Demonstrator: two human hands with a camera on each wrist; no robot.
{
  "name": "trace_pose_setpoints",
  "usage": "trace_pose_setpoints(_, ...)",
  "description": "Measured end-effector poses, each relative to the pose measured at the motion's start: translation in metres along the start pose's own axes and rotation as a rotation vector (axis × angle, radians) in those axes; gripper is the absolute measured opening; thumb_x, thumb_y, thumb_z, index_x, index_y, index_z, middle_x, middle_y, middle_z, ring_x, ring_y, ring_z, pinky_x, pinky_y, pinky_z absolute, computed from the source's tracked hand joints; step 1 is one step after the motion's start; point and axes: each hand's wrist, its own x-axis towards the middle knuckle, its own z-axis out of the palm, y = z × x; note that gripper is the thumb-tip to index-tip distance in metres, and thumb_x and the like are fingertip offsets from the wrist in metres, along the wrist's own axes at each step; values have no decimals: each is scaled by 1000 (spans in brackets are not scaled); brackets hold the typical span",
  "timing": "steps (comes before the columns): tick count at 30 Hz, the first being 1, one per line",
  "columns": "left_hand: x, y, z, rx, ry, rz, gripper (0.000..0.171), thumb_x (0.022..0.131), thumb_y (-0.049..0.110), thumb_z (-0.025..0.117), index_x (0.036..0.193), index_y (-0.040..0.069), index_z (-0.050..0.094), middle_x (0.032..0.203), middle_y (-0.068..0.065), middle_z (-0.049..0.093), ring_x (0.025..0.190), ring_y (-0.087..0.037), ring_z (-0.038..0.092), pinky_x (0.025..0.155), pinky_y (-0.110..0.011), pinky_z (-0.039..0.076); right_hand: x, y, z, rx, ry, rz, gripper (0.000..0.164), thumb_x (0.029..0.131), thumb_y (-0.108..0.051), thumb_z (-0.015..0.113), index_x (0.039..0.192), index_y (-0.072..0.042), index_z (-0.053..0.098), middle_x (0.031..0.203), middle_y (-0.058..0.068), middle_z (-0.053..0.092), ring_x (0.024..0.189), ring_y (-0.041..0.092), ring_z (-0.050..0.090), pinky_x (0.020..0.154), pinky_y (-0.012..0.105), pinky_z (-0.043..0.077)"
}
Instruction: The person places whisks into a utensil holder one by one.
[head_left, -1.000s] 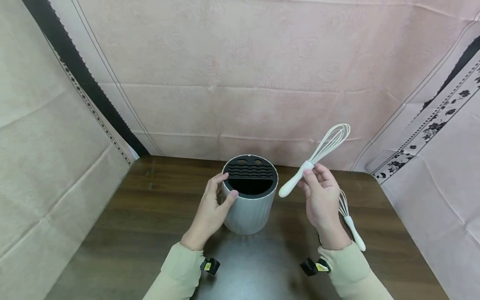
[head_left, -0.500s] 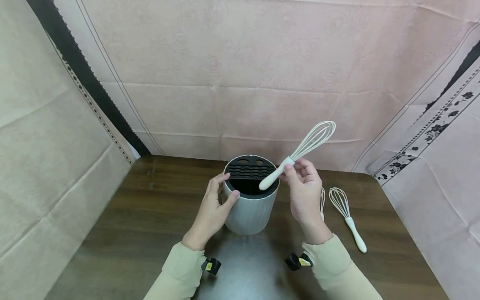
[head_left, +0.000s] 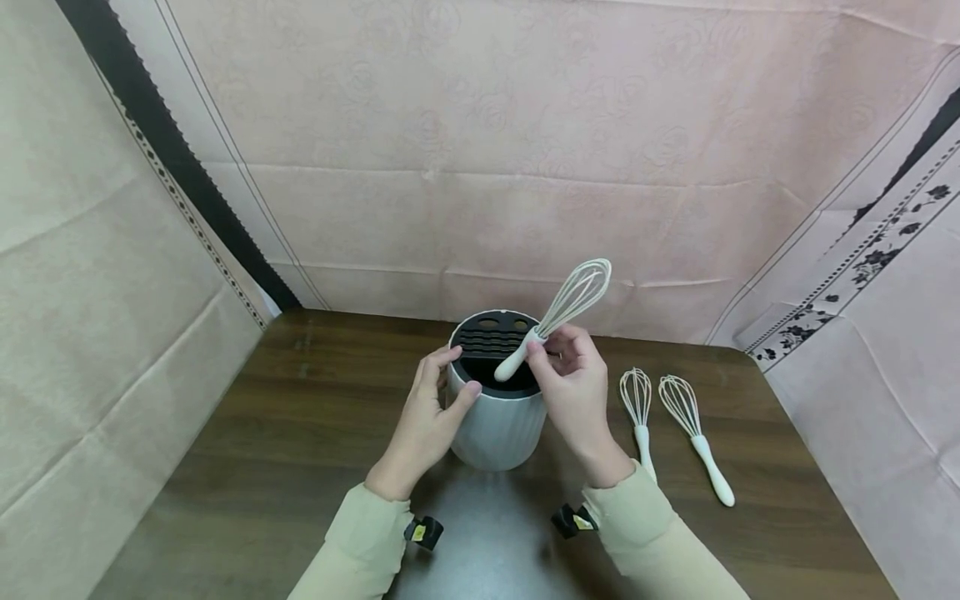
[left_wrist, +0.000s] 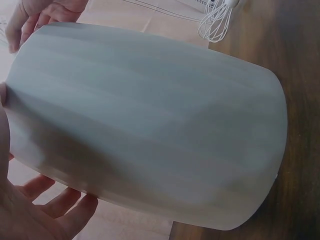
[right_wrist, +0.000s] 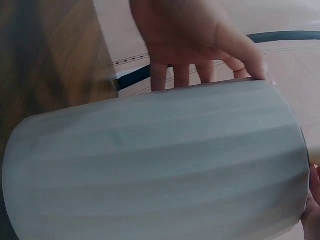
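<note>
A pale grey ribbed utensil holder [head_left: 498,429] with a black slotted lid stands upright on the wooden table. My left hand [head_left: 423,408] holds it from the left, thumb at the rim and fingers around its side, as the left wrist view's fingers [left_wrist: 75,210] also show. Over the lid's large opening, my right hand [head_left: 577,392] pinches a white whisk [head_left: 573,296] near the top of its handle. The whisk tilts, wires up to the right, its handle end low over the opening; whether it has passed the rim I cannot tell.
Two more white whisks lie on the table to the right: one whisk [head_left: 637,400] beside my right forearm, its handle end partly hidden by the sleeve, and another whisk [head_left: 701,450] farther right. Pale cloth [head_left: 480,208] hangs behind the wooden table [head_left: 300,433].
My right hand has carried the whisk leftward and slightly down, from right of the holder to over its opening. The lying whisks have come into fuller view. My left hand stays put.
</note>
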Motion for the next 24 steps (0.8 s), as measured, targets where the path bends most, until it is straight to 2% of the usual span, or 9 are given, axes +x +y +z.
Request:
trace_pose_setpoints(6,0,1,0,15,-2,-10,55,95,47,57,143,30,35,150,4,29,134,-16,36,108,-41,35,-3,-8,2,-112,-23,-37,20,87,4,67,104,7,58,92,19,64,81,25,62,73,28,55)
trace_pose_setpoints(12,1,1,0,22,6,-3,55,95,46,57,143,28,35,149,3,30,134,-17,36,108,-42,35,-5,-11,4,-179,-26,-90,16,84,4,69,98,5,61,86,15,65,83,27,60,79,44,50)
trace_pose_setpoints(15,1,1,1,24,8,-3,55,95,46,57,143,28,36,149,3,30,134,-17,36,108,-41,35,-6,-10,5,-237,-8,-93,14,83,2,71,95,4,63,88,14,64,87,28,58,81,42,48)
trace_pose_setpoints(20,1,0,2,25,17,3,55,95,46,57,143,26,37,148,1,31,134,-18,37,108,-42,35,-9,2,5,-287,23,-79,12,82,-1,74,91,2,66,97,16,60,96,34,47,81,41,41)
trace_pose_setpoints(24,1,0,2,27,14,0,56,95,46,57,143,26,37,148,3,31,134,-16,36,108,-41,35,-10,22,2,-288,21,-12,13,80,-6,78,90,-5,69,113,14,54,109,26,38,88,39,37)
